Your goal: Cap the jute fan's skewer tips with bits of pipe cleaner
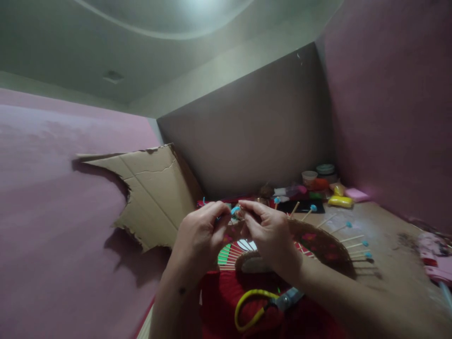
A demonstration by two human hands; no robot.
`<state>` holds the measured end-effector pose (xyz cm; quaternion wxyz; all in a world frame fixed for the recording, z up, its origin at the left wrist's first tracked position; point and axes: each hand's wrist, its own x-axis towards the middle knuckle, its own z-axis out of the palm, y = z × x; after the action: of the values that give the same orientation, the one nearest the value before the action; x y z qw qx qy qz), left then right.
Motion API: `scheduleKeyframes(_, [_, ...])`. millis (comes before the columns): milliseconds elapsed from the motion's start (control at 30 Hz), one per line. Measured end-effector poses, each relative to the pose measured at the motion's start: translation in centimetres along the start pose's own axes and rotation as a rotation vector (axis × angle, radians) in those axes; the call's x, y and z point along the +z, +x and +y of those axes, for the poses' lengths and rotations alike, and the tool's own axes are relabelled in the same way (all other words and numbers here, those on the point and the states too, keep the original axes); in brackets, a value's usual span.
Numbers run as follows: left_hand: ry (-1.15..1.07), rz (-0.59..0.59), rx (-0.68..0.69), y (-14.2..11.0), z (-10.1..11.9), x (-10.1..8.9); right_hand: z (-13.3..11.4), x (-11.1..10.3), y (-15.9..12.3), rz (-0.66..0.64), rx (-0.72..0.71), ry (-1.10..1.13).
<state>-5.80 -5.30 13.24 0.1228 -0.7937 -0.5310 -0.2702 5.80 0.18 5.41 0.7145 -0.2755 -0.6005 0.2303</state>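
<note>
Pink walls [381, 117] — grey panel [247, 127] — bright ceiling light [206, 4]

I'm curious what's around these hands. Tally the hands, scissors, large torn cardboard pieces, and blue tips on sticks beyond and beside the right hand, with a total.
Hands: 2 (left hand, right hand)
Scissors: 1
Large torn cardboard: 1
Blue tips on sticks there: 5
Total: 9

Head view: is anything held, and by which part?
A small blue piece, at the fingertips of the left hand and right hand; where each grips it is too small to tell.
</note>
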Motion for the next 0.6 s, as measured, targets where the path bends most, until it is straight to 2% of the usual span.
scheduleKeyframes(200, [-0.227, 0.043, -0.082, -0.4, -0.6, 1.1, 0.1, 0.1, 0.1, -0.02, 0.024, 0.01])
scheduleKeyframes(400, [-0.518, 0.015, -0.203, -0.5, -0.9, 2.2, 0.3, 0.1, 0.1, -0.03, 0.07, 0.049])
scheduleKeyframes(600, [-0.617, -0.016, -0.243, -0.7, -1.2, 2.3, 0.2, 0.0, 0.1, -0.065, 0.103, 0.092])
